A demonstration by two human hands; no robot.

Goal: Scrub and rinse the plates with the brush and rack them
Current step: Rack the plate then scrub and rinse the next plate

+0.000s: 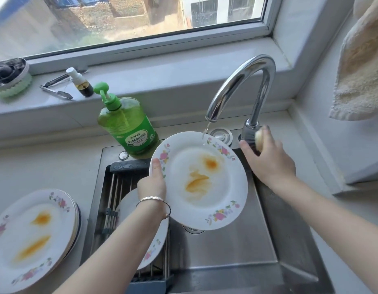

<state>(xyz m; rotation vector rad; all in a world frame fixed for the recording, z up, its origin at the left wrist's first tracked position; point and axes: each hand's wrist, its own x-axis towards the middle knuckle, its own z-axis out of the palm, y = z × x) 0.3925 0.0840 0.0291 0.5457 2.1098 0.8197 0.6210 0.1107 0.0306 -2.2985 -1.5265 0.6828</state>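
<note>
Sink (226,255), with the rack (118,181) at its left bearing a racked plate (156,240); soiled stack (35,230) on the counter. Left hand (152,183) grasps the stained plate (205,187) by its rim, tilted under the faucet (247,81). Right hand (268,160), at the tap base, curls round a pale pad, probably the brush (259,137), largely hidden. Advised: wet the orange stains first, then scrub in circles, keeping the tilt draining into the sink.
</note>
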